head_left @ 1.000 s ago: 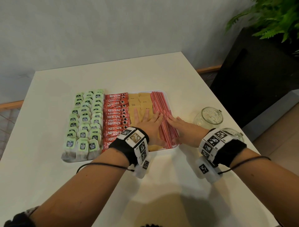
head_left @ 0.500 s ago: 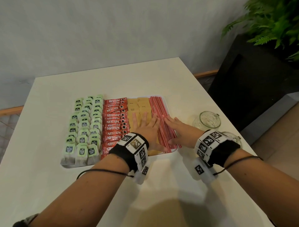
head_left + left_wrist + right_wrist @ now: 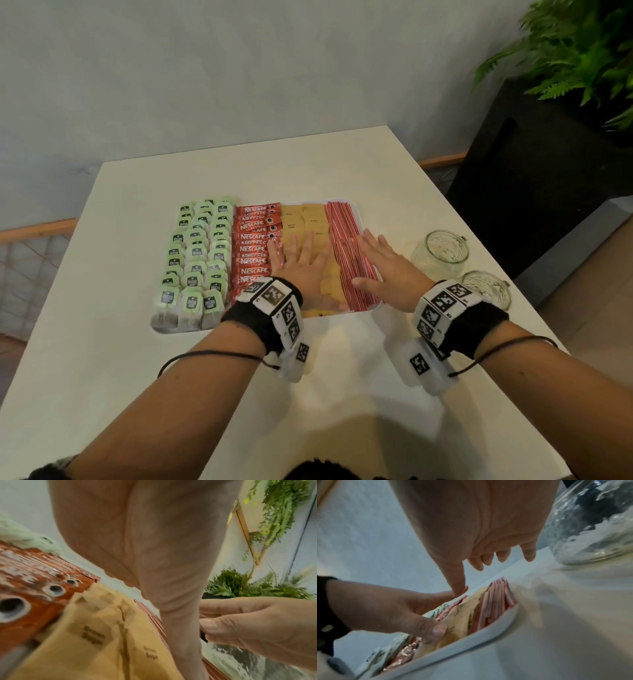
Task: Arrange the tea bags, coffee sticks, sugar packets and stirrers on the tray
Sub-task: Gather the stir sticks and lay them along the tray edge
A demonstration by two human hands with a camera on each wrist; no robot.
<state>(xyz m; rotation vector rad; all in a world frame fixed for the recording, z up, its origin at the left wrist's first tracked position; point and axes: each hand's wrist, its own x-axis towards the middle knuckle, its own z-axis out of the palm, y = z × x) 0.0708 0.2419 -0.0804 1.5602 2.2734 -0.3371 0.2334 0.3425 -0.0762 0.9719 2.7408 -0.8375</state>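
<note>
A white tray [image 3: 342,200] on the table holds four columns: green tea bags [image 3: 198,260] at the left, red coffee sticks [image 3: 253,246], brown sugar packets [image 3: 308,219], and red-striped stirrers [image 3: 342,226] at the right. My left hand [image 3: 301,263] lies flat with fingers spread over the sugar packets [image 3: 96,635] and the edge of the coffee sticks [image 3: 34,588]. My right hand [image 3: 387,263] hovers flat over the stirrers [image 3: 494,601] at the tray's right rim [image 3: 488,630], fingers straight. Neither hand holds anything.
Two empty glass jars [image 3: 442,253] [image 3: 486,291] stand on the table right of the tray; one jar [image 3: 594,520] is close to my right hand. A dark planter with ferns [image 3: 582,61] is beyond the table's right edge. A wall runs behind the table.
Both hands stay flat over the tray's right half. The right hand has shifted slightly right toward the tray rim. The head camera has tilted up a little.
</note>
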